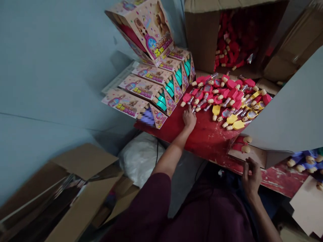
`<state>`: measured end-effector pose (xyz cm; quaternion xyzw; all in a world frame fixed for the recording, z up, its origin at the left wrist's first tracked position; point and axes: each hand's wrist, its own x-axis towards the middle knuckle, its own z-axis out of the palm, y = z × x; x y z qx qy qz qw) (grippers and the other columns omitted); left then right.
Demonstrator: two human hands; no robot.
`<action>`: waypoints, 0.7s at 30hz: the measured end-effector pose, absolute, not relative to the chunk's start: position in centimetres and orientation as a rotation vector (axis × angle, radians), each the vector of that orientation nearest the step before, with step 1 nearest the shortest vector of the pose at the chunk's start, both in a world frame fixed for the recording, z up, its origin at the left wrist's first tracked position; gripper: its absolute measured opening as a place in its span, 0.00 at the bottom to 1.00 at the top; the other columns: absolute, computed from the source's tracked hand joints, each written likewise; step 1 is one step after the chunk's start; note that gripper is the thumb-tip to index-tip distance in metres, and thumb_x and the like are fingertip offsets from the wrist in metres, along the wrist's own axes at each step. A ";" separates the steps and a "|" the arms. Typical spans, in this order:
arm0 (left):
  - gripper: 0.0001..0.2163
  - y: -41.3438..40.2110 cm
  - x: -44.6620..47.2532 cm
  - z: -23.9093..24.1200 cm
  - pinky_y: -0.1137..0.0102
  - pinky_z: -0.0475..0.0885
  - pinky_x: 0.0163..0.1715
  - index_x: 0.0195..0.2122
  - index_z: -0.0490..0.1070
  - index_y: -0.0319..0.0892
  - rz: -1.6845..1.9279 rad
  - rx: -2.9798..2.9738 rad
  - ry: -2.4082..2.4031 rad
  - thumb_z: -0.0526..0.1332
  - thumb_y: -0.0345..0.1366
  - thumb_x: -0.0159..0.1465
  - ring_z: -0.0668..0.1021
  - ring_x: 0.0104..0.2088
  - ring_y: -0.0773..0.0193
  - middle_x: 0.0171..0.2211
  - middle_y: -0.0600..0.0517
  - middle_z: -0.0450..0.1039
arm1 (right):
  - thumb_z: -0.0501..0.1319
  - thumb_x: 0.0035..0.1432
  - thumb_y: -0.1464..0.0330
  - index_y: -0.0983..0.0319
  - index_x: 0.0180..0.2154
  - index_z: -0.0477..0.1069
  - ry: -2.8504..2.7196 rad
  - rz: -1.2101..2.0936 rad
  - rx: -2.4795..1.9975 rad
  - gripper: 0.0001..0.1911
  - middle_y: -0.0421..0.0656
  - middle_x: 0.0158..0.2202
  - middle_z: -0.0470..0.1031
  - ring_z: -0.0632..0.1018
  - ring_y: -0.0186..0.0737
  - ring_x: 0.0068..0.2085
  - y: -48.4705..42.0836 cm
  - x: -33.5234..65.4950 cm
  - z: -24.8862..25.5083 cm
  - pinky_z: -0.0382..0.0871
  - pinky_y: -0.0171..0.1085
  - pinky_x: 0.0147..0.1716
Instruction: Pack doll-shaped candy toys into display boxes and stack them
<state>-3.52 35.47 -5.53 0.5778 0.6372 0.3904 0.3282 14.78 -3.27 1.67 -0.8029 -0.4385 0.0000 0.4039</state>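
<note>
My left hand [189, 118] reaches out over the red table [202, 137] and rests at the near edge of a heap of small red toys [222, 92]; its fingers curl down and what they touch is hidden. My right hand [250, 178] hovers at the table's front edge with fingers loosely bent and nothing in them, just below a cardboard piece [252, 154] with red toys on it. Yellow toys [233, 121] lie at the heap's near right side.
Pink display boxes [141, 89] with teal toys stand in rows on the table's left, one more tilted above. A big carton [227, 33] of red toys stands behind. A grey board [292, 107] leans at right. Open cartons [75, 191] and a white bag [140, 156] lie on the floor.
</note>
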 end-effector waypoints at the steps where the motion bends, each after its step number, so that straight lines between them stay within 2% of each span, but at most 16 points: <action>1: 0.26 35.1 -3.7 -5.5 0.48 0.56 0.68 0.63 0.69 0.36 1.056 1.476 1.645 0.64 0.30 0.63 0.69 0.65 0.40 0.59 0.31 0.72 | 0.58 0.71 0.60 0.63 0.51 0.74 -1.095 0.021 -2.049 0.15 0.50 0.45 0.80 0.80 0.42 0.38 -4.1 14.4 1.2 0.73 0.39 0.37; 4: 0.16 32.6 -4.7 -5.9 0.56 0.69 0.58 0.55 0.75 0.37 1.150 1.298 1.584 0.62 0.34 0.67 0.77 0.55 0.46 0.54 0.34 0.74 | 0.57 0.72 0.60 0.62 0.48 0.75 -1.104 0.105 -2.084 0.14 0.48 0.41 0.80 0.81 0.44 0.38 -6.1 13.1 -0.1 0.72 0.39 0.36; 6: 0.13 30.2 -5.8 -6.2 0.62 0.75 0.44 0.50 0.76 0.38 1.188 1.136 1.533 0.59 0.39 0.70 0.80 0.39 0.56 0.44 0.41 0.77 | 0.56 0.73 0.61 0.62 0.45 0.75 -1.143 0.189 -2.057 0.13 0.46 0.37 0.80 0.81 0.42 0.36 -6.5 12.1 -0.6 0.72 0.38 0.36; 8: 0.14 27.4 -7.1 -6.4 0.68 0.73 0.31 0.45 0.75 0.39 1.210 0.967 1.463 0.57 0.43 0.71 0.75 0.26 0.65 0.34 0.48 0.74 | 0.56 0.73 0.61 0.61 0.42 0.74 -1.193 0.318 -2.004 0.13 0.43 0.34 0.78 0.79 0.40 0.33 -6.2 11.2 -0.7 0.72 0.37 0.35; 9: 0.14 25.9 -7.9 -6.3 0.70 0.71 0.28 0.43 0.74 0.39 1.220 0.887 1.421 0.57 0.45 0.71 0.72 0.22 0.68 0.31 0.51 0.73 | 0.56 0.73 0.62 0.61 0.40 0.74 -1.224 0.387 -1.970 0.13 0.42 0.32 0.78 0.78 0.39 0.32 -5.8 10.7 -0.6 0.71 0.36 0.34; 12: 0.16 21.0 -9.8 -5.5 0.73 0.69 0.26 0.39 0.72 0.39 1.235 0.698 1.273 0.64 0.49 0.67 0.70 0.21 0.71 0.29 0.52 0.73 | 0.55 0.74 0.63 0.60 0.39 0.75 -1.320 0.556 -1.835 0.13 0.42 0.32 0.78 0.79 0.39 0.32 -3.5 9.2 0.1 0.72 0.36 0.35; 16: 0.19 14.8 -10.5 -3.0 0.71 0.72 0.29 0.41 0.75 0.42 1.212 0.558 1.080 0.73 0.50 0.57 0.74 0.26 0.69 0.33 0.51 0.77 | 0.55 0.74 0.63 0.59 0.46 0.78 -1.312 0.692 -1.684 0.13 0.46 0.40 0.82 0.82 0.42 0.41 0.3 7.4 2.6 0.76 0.40 0.43; 19: 0.20 11.2 -9.5 -0.8 0.70 0.76 0.38 0.47 0.78 0.47 1.141 0.547 0.943 0.76 0.46 0.57 0.78 0.34 0.68 0.41 0.51 0.79 | 0.57 0.72 0.58 0.60 0.57 0.73 -1.159 0.714 -1.635 0.19 0.50 0.54 0.80 0.81 0.47 0.53 2.2 6.6 5.5 0.76 0.44 0.51; 21: 0.18 9.3 -8.5 0.4 0.69 0.76 0.45 0.50 0.79 0.49 1.047 0.676 0.866 0.75 0.43 0.60 0.80 0.38 0.66 0.44 0.51 0.80 | 0.59 0.71 0.55 0.61 0.63 0.67 -1.041 0.709 -1.599 0.26 0.52 0.58 0.76 0.79 0.48 0.56 2.4 6.4 7.3 0.75 0.45 0.54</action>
